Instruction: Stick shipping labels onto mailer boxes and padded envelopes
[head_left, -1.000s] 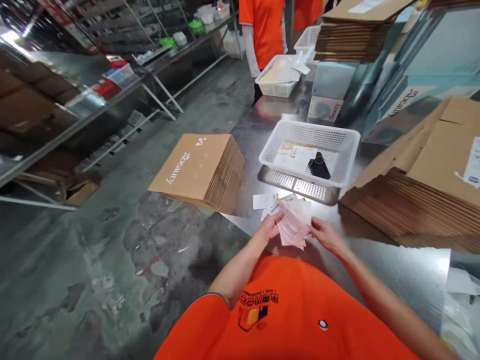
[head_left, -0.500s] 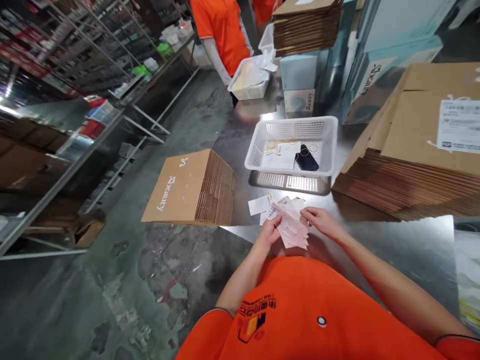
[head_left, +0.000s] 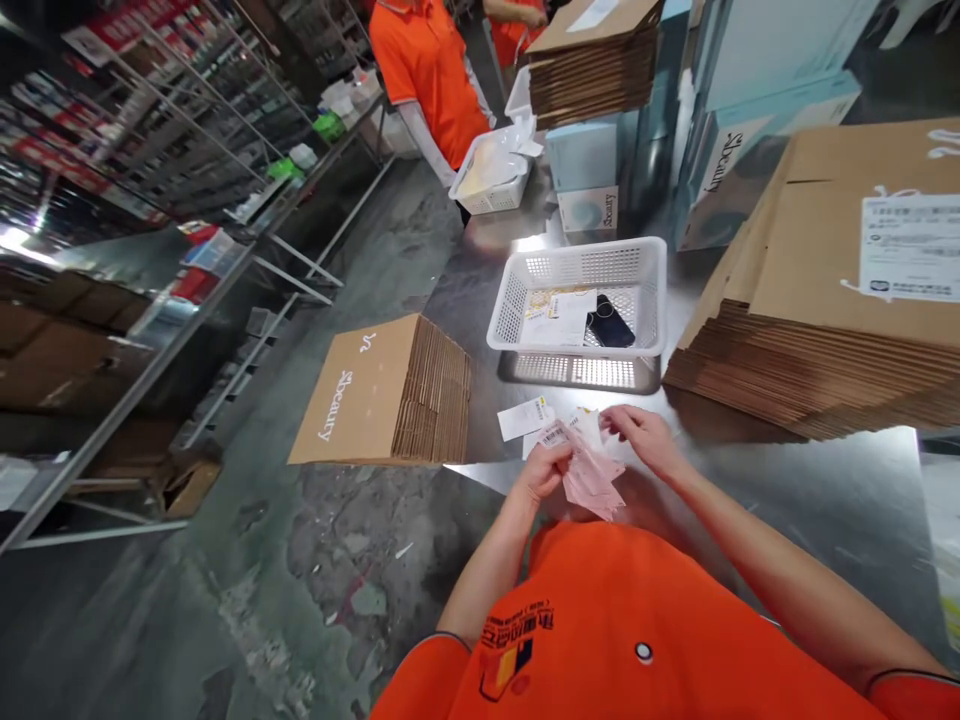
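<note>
Several flattened cardboard boxes [head_left: 379, 395] lie in a stack at the left edge of the steel table [head_left: 825, 500], with white lettering on the top one. Just to the right of this stack, a small white slip [head_left: 525, 418] lies flat on the table. Next to it, the person's left hand [head_left: 546, 470] is closed around a bundle of pink and white paper slips [head_left: 589, 465], thumb on top, holding it just above the table edge, close to the orange shirt. The right hand [head_left: 646, 438] has its grip pinched on the upper corner of the same bundle, fingertips on the top sheet. Behind the hands stands a white plastic basket [head_left: 581, 262] with papers and a dark flat object [head_left: 610, 325] inside it. Further back, a person in an orange shirt [head_left: 427, 70] stands beside another white basket [head_left: 491, 175] near pale blue boxes [head_left: 581, 155]. At the far right, a big stack of flat cartons [head_left: 825, 330] carries a white label [head_left: 907, 245] on top.
</note>
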